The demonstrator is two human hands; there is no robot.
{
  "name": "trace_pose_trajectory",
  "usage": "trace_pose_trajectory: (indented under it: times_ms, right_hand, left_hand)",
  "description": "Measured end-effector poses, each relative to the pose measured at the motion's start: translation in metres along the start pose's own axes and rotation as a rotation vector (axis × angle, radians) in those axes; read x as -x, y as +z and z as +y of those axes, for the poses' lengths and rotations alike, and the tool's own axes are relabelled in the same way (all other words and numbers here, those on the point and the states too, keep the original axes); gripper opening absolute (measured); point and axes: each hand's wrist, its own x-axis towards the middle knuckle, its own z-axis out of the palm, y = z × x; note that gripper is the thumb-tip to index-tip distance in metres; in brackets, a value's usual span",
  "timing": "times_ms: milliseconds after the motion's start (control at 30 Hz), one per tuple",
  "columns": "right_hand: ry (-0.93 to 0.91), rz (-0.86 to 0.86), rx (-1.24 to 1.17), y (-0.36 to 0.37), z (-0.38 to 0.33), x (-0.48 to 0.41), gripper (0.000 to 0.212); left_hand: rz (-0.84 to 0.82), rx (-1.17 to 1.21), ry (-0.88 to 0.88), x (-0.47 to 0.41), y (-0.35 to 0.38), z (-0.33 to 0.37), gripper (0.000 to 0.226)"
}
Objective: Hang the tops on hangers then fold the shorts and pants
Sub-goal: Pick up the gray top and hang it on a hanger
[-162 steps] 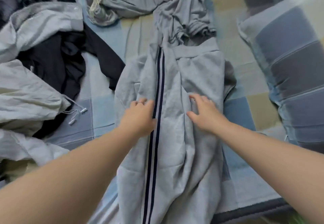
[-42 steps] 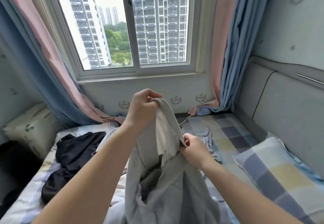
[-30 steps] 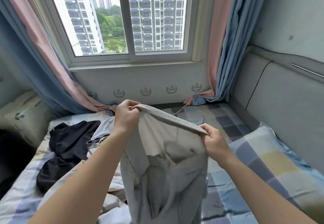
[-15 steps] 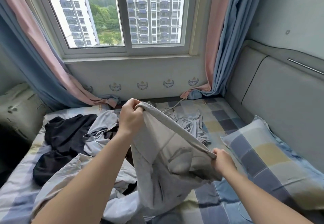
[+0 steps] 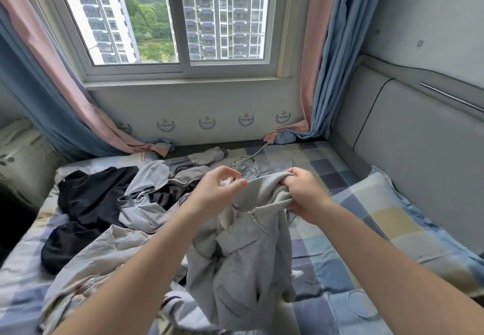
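Right grip (image 5: 305, 193) clutches the bunched waistband of the grey pants (image 5: 241, 256) at centre frame, over the bed (image 5: 327, 269). Left grip (image 5: 220, 190) curls beside it, hold unclear. Folding step, I judge; next, lay them flat.

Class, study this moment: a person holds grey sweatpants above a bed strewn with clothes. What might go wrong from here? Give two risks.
1. The right hand bunches the grey fleece sweatpants at the waistband, while the left hand is blurred and its hold doubtful; the legs may hang twisted and fold crooked.
2. The legs trail onto the crumpled pale clothes beside the black garment and might tangle. The bare checked bedsheet looks safer.
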Motion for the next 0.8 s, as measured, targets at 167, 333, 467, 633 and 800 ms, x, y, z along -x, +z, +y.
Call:
trace_pose_trajectory:
  times_ms: [167, 333, 467, 633, 800]
  right_hand:
    - [-0.029, 0.001, -0.262, 0.012, -0.031, 0.016, 0.019]
    - [-0.076, 0.015, -0.334, 0.011, -0.05, 0.028, 0.011]
    - [-0.079, 0.009, -0.426, 0.005, -0.056, 0.029, 0.021]
    - [-0.13, -0.158, -0.457, -0.01, -0.056, 0.036, 0.016]
    - [-0.144, -0.216, -0.262, -0.01, -0.037, 0.048, 0.009]
  left_hand:
    - [-0.134, -0.214, 0.222, 0.038, 0.024, 0.018, 0.032]
    - [0.064, -0.345, 0.291, 0.042, 0.025, 0.013, 0.035]
    - [0.329, -0.428, 0.408, 0.037, 0.011, 0.016, 0.025]
    - [0.212, -0.092, 0.166, 0.025, -0.005, 0.021, 0.021]
    - [0.308, 0.192, 0.022, 0.017, -0.018, 0.022, 0.022]
